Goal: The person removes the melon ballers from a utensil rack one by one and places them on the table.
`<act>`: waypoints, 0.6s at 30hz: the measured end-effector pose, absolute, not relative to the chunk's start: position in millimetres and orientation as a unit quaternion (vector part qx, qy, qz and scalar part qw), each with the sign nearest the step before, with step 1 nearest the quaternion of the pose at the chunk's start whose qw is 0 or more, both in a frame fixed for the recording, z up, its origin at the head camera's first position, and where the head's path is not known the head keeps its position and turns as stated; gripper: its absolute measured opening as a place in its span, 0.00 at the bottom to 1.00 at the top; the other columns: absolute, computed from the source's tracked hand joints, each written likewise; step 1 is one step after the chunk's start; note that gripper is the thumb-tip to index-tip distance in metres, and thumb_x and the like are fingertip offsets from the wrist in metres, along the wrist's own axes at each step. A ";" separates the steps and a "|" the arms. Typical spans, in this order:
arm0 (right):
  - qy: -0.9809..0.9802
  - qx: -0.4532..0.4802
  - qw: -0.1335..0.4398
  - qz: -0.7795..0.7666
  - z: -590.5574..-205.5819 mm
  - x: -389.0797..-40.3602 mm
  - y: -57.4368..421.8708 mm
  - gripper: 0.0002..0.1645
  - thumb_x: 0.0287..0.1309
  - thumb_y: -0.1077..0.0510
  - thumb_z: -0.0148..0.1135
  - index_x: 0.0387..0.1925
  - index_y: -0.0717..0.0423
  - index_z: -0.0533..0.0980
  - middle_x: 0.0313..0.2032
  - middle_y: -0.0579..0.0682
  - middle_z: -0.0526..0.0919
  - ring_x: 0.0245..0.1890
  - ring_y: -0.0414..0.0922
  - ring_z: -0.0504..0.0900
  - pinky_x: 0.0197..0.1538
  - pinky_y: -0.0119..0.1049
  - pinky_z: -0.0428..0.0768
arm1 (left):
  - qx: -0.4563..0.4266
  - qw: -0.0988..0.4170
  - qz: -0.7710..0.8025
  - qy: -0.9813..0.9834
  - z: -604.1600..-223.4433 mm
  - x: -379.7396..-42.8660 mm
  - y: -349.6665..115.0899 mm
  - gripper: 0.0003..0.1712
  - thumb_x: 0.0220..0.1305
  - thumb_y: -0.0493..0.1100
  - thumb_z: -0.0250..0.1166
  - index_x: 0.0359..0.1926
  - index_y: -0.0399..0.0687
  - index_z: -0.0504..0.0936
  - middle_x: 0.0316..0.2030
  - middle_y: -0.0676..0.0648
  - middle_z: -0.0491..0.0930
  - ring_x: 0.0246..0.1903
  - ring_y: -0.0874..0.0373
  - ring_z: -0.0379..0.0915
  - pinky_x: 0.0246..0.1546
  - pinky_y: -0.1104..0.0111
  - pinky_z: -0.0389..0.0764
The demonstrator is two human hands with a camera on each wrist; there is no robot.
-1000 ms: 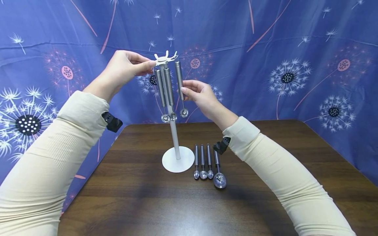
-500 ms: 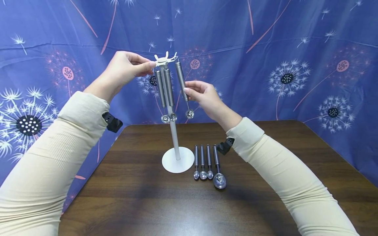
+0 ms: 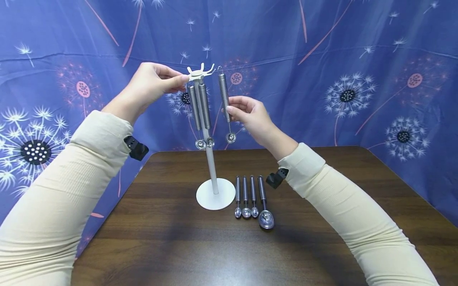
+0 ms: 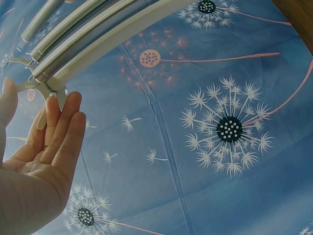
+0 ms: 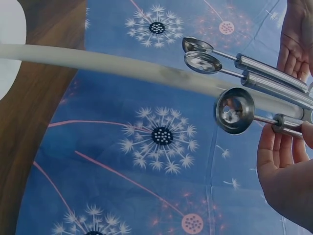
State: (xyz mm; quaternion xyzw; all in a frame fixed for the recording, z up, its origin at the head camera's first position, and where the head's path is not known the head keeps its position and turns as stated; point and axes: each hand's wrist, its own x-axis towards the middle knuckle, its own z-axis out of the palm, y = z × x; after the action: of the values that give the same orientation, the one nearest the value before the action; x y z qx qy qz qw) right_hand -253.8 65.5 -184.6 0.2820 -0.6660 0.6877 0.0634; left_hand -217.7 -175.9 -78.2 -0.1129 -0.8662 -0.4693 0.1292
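Note:
My left hand [image 3: 154,81] pinches one arm of the white stand's hooked top [image 3: 196,73], thumb on the near side. Its fingers reach up behind that arm in the left wrist view. My right hand [image 3: 252,115] holds a steel melon baller [image 3: 224,93] by the lower handle, thumb in front, bowl downward. The wire loop atop this handle is just right of the stand's right-hand arm, with a small gap. Two similar steel scoops [image 3: 204,105] hang from the stand beside its pole [image 3: 212,167]. In the right wrist view, the held melon baller's round bowl [image 5: 235,110] shows a hole.
The stand's round white base [image 3: 204,198] rests on the brown wooden table [image 3: 161,238]. Right of it lie three small steel scoops [image 3: 245,190] in a row and one larger scoop [image 3: 266,219], handles pointing away. A blue dandelion-print cloth [image 3: 286,79] hangs behind.
The melon baller's loop has come away from the stand's right arm as my right hand moved it right, after its lower end swung outward. My left hand has stayed in place.

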 end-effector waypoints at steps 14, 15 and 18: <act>-0.669 0.240 0.052 0.701 -196.4 -254.9 86.6 0.20 0.64 0.66 0.59 0.56 0.70 0.72 0.36 0.46 0.81 0.33 0.38 0.83 0.43 0.29 0.85 | -0.106 0.117 -0.472 -0.867 -75.9 -217.8 -176.0 0.22 0.57 0.52 0.72 0.47 0.42 0.83 0.23 0.59 0.85 0.29 0.68 0.81 0.37 0.77 0.79; -0.669 0.237 0.051 0.703 -198.6 -255.6 88.7 0.20 0.64 0.66 0.59 0.55 0.70 0.71 0.36 0.46 0.81 0.33 0.38 0.82 0.43 0.29 0.85 | -0.105 0.117 -0.472 -0.867 -76.1 -217.6 -176.0 0.22 0.57 0.52 0.72 0.47 0.43 0.84 0.23 0.59 0.85 0.29 0.68 0.81 0.37 0.77 0.79; -0.665 0.226 0.041 0.710 -205.2 -257.8 94.4 0.19 0.64 0.66 0.58 0.55 0.70 0.71 0.36 0.45 0.80 0.34 0.37 0.82 0.44 0.29 0.85 | -0.100 0.119 -0.472 -0.868 -76.6 -217.3 -175.8 0.20 0.56 0.53 0.72 0.45 0.45 0.84 0.23 0.59 0.85 0.29 0.68 0.81 0.38 0.78 0.79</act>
State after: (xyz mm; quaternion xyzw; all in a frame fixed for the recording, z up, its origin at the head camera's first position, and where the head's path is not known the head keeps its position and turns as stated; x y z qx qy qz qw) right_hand -257.8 94.4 -205.2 0.2260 -0.6653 0.7103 0.0412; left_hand -217.3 -175.8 -76.6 -0.1004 -0.8678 -0.4720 0.1186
